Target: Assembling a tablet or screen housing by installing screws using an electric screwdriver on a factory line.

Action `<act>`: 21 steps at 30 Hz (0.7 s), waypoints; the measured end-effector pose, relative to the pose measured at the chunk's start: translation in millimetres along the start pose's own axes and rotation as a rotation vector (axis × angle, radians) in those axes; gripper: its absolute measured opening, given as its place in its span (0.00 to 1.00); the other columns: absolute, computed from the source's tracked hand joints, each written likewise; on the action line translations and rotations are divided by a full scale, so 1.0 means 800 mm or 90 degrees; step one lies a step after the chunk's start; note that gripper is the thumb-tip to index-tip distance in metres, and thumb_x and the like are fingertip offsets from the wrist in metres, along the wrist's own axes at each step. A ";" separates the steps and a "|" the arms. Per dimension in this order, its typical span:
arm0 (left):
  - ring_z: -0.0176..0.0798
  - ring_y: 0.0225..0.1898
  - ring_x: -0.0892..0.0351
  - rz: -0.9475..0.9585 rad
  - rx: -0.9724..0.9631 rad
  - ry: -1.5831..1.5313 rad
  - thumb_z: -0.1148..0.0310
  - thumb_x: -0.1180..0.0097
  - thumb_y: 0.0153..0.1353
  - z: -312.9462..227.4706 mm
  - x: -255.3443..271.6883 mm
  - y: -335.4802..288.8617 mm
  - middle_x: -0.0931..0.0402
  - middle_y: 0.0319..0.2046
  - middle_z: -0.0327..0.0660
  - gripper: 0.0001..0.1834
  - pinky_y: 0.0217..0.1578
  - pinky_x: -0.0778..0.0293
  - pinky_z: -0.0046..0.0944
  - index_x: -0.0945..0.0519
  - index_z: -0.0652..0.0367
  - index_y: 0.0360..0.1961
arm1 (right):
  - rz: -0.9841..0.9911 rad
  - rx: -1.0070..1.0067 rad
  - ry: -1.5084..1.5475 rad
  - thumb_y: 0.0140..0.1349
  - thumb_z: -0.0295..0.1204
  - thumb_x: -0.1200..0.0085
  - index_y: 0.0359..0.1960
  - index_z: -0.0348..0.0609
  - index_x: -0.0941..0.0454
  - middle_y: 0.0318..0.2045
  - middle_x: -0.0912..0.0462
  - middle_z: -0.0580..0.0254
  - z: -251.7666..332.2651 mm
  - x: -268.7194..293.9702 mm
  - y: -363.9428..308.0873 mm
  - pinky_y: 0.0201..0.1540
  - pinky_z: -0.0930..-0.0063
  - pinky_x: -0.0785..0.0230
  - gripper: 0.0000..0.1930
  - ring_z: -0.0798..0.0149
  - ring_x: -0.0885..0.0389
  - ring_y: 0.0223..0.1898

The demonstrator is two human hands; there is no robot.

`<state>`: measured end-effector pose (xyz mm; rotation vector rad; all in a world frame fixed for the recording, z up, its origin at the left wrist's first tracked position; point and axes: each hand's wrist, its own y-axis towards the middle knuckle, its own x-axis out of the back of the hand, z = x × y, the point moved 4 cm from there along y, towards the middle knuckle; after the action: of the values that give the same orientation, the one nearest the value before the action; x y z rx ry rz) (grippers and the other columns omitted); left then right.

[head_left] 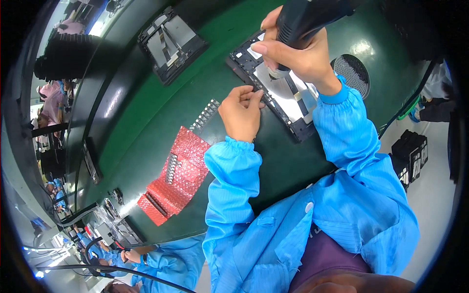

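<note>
The right hand (298,53) is clenched around the thick black handle of a powered screwdriver (305,19), whose metal tip comes down on the flat black-framed device panel with a pale metal back (278,93) lying open on the dark green work mat (161,122). The left hand (242,112) rests at the near edge of that same panel, thumb and fingertips pinched together on something too small to make out, so what it grasps cannot be told. Both forearms wear bright blue smock sleeves with gathered cuffs. Just beside the panel's near-left corner, close to the left hand, lies a short grey strip of small metal parts (205,116). Nearer the person from the panel and to its left, a red bubble-wrap sheet (178,178) lies on the mat with another grey strip of parts (172,168) resting on it. Well apart from the panel, farther left along the mat, sits a second open black-framed device panel (172,43). To the right of the worked panel, just past the right wrist, is a round black mesh dish (352,71). Beyond the mat's edge to the right, black boxes (410,154) stand on the pale floor. Far from the panel at the lower left, another person in a blue smock (146,256) works at a neighbouring place
</note>
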<state>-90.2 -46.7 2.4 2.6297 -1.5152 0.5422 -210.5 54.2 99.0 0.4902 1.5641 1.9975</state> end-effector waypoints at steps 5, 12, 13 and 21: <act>0.35 0.30 0.20 0.060 0.095 -0.240 0.77 0.45 0.58 0.032 0.003 -0.006 0.22 0.29 0.43 0.09 0.28 0.23 0.29 0.25 0.71 0.38 | -0.135 -0.314 -0.009 0.47 0.17 0.36 0.35 0.36 0.29 0.19 0.24 0.67 -0.002 0.010 -0.010 0.23 0.82 0.35 0.14 0.76 0.26 0.21; 0.36 0.37 0.21 0.130 0.123 -0.384 0.72 0.48 0.62 0.022 0.028 -0.011 0.24 0.36 0.44 0.10 0.33 0.22 0.33 0.26 0.69 0.41 | -0.136 -0.458 -0.107 0.49 0.18 0.39 0.37 0.36 0.30 0.16 0.24 0.64 0.012 -0.004 -0.013 0.18 0.82 0.37 0.14 0.75 0.26 0.16; 0.36 0.37 0.21 0.136 0.124 -0.379 0.72 0.48 0.62 0.023 0.029 -0.009 0.24 0.36 0.44 0.10 0.33 0.22 0.33 0.26 0.69 0.41 | -0.143 -0.457 -0.109 0.49 0.18 0.39 0.37 0.36 0.30 0.16 0.24 0.64 0.015 -0.003 -0.012 0.18 0.82 0.37 0.14 0.75 0.26 0.16; 0.32 0.26 0.21 0.042 0.051 -0.167 0.78 0.43 0.56 -0.006 0.028 0.009 0.22 0.26 0.41 0.09 0.29 0.24 0.27 0.24 0.72 0.37 | -0.146 -0.487 -0.088 0.49 0.20 0.37 0.35 0.36 0.29 0.15 0.24 0.66 0.015 -0.002 -0.010 0.18 0.83 0.38 0.14 0.77 0.27 0.16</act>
<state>-87.6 -68.1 13.7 2.8127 -1.6868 0.2753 -200.6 64.1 94.6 0.1252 0.6453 2.1249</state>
